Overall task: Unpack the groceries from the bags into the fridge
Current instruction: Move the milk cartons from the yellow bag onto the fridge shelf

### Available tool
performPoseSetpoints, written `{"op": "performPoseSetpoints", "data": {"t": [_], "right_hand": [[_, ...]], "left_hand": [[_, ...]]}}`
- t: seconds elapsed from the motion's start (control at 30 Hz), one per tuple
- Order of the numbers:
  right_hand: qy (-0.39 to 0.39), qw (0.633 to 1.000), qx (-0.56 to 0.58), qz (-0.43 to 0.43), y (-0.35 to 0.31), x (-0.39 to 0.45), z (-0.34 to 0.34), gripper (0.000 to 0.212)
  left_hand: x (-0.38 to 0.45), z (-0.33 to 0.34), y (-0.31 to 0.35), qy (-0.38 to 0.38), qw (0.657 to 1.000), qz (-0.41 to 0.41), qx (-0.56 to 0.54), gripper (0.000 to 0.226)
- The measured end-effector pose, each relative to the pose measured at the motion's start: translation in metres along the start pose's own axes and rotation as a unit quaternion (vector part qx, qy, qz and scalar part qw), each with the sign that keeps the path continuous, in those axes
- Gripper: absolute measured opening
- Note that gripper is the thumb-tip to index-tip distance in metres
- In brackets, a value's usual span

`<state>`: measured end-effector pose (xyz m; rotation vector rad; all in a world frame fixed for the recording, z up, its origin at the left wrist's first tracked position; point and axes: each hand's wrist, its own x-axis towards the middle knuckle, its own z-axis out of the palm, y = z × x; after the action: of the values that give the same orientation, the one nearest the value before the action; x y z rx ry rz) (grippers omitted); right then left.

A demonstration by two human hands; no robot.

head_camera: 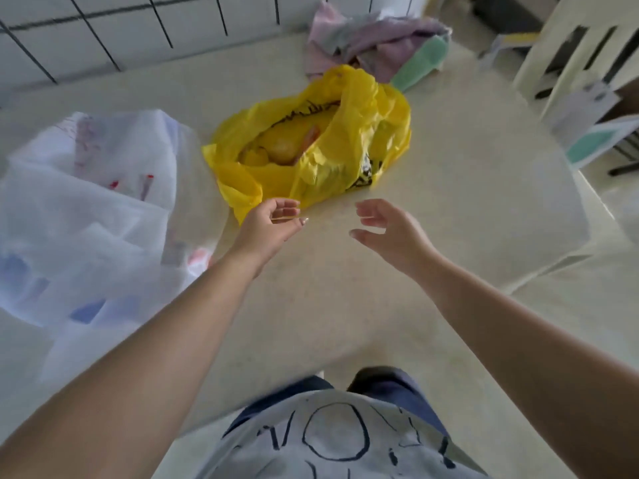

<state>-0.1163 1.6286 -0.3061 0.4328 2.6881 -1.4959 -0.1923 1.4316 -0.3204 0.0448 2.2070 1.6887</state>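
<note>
A yellow plastic bag [359, 133] lies on the pale countertop [466, 188], its mouth gaping toward me with yellowish and orange produce [287, 143] visible inside. A large white translucent bag [86, 216] with red and blue items showing through sits at the left. My left hand [273, 226] hovers just in front of the yellow bag's near edge, fingers loosely curled and holding nothing. My right hand [387, 229] floats a little to the right, fingers relaxed and spread, also empty. Neither hand touches a bag.
A heap of pink, grey and green cloths [377, 46] lies at the back of the counter beside the tiled wall [103, 32]. The counter's right edge drops off to the floor, where a white chair [581, 53] and papers [601, 140] stand.
</note>
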Motion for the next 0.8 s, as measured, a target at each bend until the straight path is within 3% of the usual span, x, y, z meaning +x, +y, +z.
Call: {"op": "performPoseSetpoints", "data": {"t": [0.2, 0.4, 0.47, 0.63, 0.8], "right_hand": [[-0.067, 0.996, -0.017, -0.056, -0.016, 0.105, -0.033, 0.044], [-0.166, 0.960, -0.132, -0.181, -0.028, 0.212, -0.057, 0.047], [-0.203, 0.918, -0.228, -0.253, -0.032, 0.242, -0.061, 0.051], [-0.334, 0.751, -0.441, -0.361, -0.036, 0.286, -0.060, 0.070], [-0.379, 0.672, -0.510, -0.379, -0.021, 0.295, -0.074, 0.062]], "left_hand": [[0.059, 0.005, 0.036, 0.058, 0.998, 0.010, -0.012, 0.021], [0.099, 0.023, 0.055, 0.196, 0.980, 0.019, 0.015, 0.027], [0.108, 0.035, 0.056, 0.206, 0.977, 0.005, 0.048, 0.033], [0.121, 0.064, 0.064, 0.148, 0.961, -0.094, 0.212, 0.058], [0.117, 0.089, 0.069, 0.087, 0.953, -0.100, 0.274, 0.053]]}}
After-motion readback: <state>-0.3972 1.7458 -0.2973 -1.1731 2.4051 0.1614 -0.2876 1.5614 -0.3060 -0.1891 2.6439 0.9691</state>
